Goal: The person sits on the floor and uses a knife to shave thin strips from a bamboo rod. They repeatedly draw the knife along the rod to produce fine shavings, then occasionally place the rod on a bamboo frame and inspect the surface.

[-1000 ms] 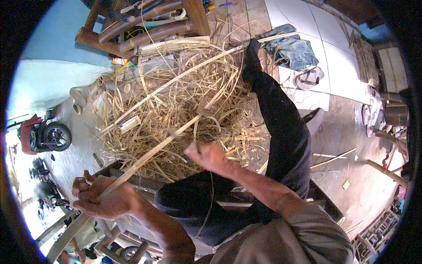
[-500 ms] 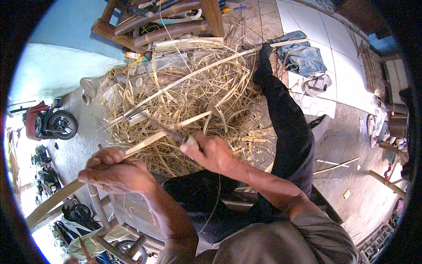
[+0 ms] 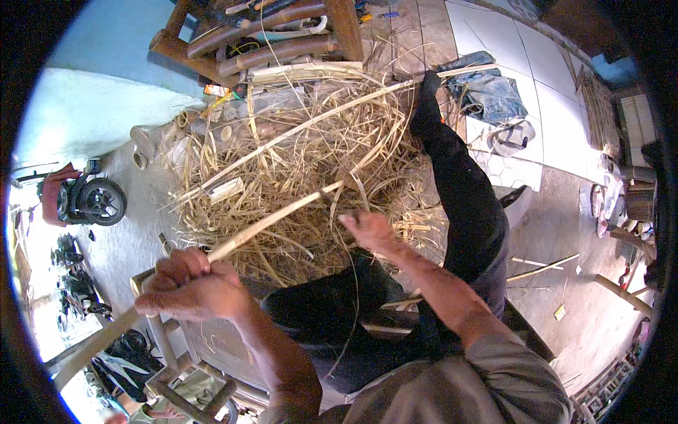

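Two hands are in view, the left hand [image 3: 191, 286] closed around one bamboo strip [image 3: 277, 219], which slants over the shavings with its upper end free and its other length running past the fist to the lower left; the right hand [image 3: 371, 232] is curled into a blurred fist near that upper end, apart from the left, and I cannot tell what, if anything, it grips; one thin strand [image 3: 357, 297] hangs below the right hand, over the dark trousers; beneath the strip spreads one heap of shavings [image 3: 304, 159], too tangled to count, with one long pale strip [image 3: 381, 96] lying across it; of the two legs, the stretched right leg [image 3: 470, 198] bars the heap's right side, while the bent left leg [image 3: 332, 293] blocks the floor between the forearms; around these are one wooden frame [image 3: 346, 32] at the top with tools on it, at least three bamboo tubes [image 3: 226, 133] by the wall, one pair of jeans [image 3: 487, 95], one pale cap [image 3: 512, 138] just below it, two thin sticks [image 3: 544, 268] on the floor at right, and one motorcycle [image 3: 78, 194] at far left.
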Demonstrator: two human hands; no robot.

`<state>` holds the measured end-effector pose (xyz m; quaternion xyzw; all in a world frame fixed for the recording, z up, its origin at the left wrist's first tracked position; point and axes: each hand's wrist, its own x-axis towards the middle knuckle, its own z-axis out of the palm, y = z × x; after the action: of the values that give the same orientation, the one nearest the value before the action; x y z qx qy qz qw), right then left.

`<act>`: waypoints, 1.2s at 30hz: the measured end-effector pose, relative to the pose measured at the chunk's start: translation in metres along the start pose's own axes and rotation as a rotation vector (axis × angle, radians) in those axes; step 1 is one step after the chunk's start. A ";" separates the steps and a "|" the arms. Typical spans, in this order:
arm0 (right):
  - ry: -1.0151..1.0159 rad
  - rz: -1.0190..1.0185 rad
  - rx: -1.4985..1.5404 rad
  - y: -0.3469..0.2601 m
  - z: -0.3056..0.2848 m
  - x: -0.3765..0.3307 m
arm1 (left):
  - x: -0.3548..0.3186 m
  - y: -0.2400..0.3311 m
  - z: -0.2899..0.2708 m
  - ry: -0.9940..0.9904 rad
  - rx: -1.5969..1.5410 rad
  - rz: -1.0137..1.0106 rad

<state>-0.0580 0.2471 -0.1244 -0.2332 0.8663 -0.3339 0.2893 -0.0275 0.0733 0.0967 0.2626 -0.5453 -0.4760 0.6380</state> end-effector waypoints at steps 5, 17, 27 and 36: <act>-0.070 -0.069 0.488 -0.033 -0.002 -0.022 | -0.005 -0.005 0.006 0.008 0.080 0.046; 0.104 -0.339 -0.005 -0.043 0.054 -0.007 | 0.017 -0.014 0.004 0.012 0.174 0.059; -0.112 0.393 0.214 0.144 0.056 0.024 | 0.009 -0.024 -0.015 -0.112 -0.005 0.036; 0.295 -0.277 0.344 -0.049 0.025 -0.027 | -0.026 -0.046 0.020 0.042 0.095 -0.019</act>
<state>-0.0117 0.2192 -0.0950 -0.2458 0.7894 -0.5431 0.1466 -0.0598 0.0815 0.0506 0.3078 -0.5515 -0.4499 0.6314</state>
